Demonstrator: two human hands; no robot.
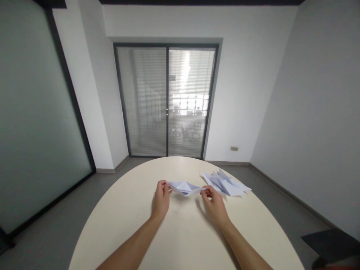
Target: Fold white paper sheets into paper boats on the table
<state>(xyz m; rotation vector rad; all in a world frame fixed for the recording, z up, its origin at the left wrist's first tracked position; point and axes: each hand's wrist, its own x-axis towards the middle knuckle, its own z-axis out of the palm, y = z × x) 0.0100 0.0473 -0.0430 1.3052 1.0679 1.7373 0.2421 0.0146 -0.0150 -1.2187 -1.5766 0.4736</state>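
Note:
A folded white paper boat [185, 188] is stretched between my two hands, just above the table. My left hand [161, 197] pinches its left tip between thumb and fingers. At the opposite tip, my right hand [213, 202] grips the paper in the same way. A peaked fold stands up in the boat's middle. Close beyond my right hand lies a pile of folded white paper pieces [225, 183], overlapping one another with pointed corners sticking up.
The round cream table [174, 240] fills the lower middle. Beyond it are glass doors with blinds [167, 101]. A dark chair [332, 243] stands at the lower right, and a frosted glass panel [39, 112] is on the left.

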